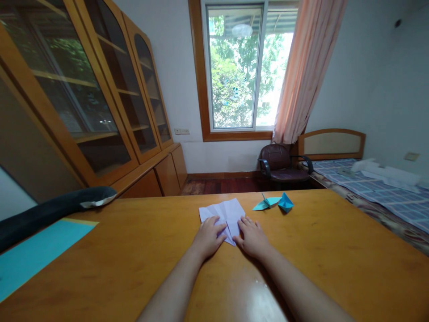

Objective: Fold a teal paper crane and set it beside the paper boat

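On the wooden table (134,250), creased pale paper (224,213), both hands (231,237) flat, pressing it

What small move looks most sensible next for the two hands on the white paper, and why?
Probably press along the fold to sharpen the crease. The left hand and right hand both lie flat on the partly folded white paper, whose pointed flap sits between them on the wooden table. A finished blue paper crane lies beyond.
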A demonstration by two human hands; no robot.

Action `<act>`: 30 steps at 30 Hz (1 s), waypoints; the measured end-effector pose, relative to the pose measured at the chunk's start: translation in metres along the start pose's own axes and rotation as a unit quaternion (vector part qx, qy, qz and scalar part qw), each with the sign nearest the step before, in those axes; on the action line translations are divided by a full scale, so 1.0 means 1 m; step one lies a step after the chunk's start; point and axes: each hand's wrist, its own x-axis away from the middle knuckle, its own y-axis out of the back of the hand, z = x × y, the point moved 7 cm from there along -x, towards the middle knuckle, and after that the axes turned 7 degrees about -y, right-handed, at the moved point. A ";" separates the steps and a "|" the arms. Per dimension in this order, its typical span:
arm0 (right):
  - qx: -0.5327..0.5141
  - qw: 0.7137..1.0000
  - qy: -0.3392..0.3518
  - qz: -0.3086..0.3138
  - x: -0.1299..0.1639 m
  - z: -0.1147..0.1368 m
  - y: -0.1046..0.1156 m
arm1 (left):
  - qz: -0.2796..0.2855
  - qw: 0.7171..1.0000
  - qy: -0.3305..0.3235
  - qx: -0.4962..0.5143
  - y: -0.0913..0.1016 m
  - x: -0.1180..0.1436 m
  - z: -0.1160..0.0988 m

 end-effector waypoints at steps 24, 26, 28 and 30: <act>-0.017 0.998 0.038 -0.042 -0.003 0.005 0.004 | 0.060 0.996 -0.061 0.013 -0.020 -0.002 -0.022; -0.026 0.997 0.056 -0.056 -0.001 0.008 0.008 | 0.065 0.996 -0.059 0.018 -0.022 -0.002 -0.020; -0.039 0.994 0.079 -0.066 0.000 0.011 0.010 | 0.068 0.996 -0.055 0.022 -0.023 -0.002 -0.019; -0.057 0.990 0.107 -0.067 0.002 0.015 0.011 | 0.070 0.996 -0.050 0.027 -0.024 -0.002 -0.017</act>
